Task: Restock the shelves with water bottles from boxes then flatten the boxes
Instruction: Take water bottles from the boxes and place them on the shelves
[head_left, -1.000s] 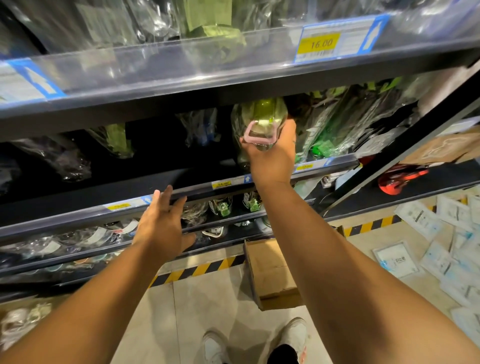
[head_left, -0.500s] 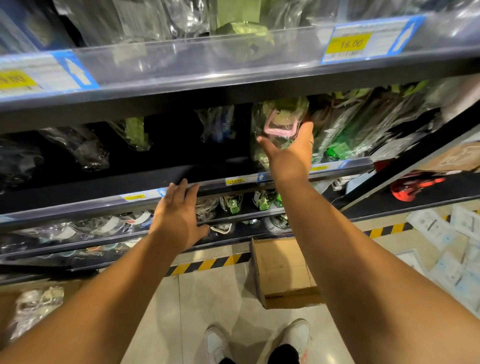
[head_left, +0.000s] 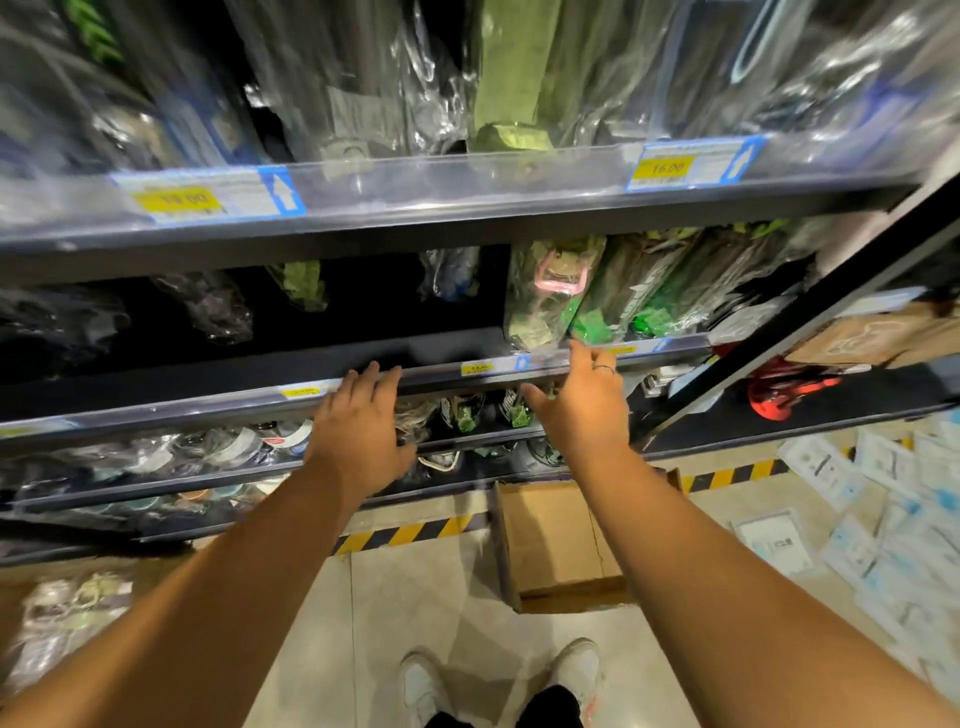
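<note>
left hand (head_left: 358, 431): I held it palm down, fingers straight and close together, thumb out toward my other hand, gripping nothing.
right hand (head_left: 576, 410): open and empty, fingers reaching forward, thumb pointing left.
left arm (head_left: 208, 597): bare, stretched forward.
right arm (head_left: 727, 571): bare, stretched forward alongside.

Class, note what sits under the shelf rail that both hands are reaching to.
Plastic-wrapped bottles line the lower shelf; the left hand and right hand cover some of them.

Wrapped water bottle (head_left: 556, 291) on middle shelf (head_left: 415, 345) near its front edge, cardboard box (head_left: 550, 540) on floor (head_left: 415, 597) below, flat packets (head_left: 893, 519) right of box.
</note>
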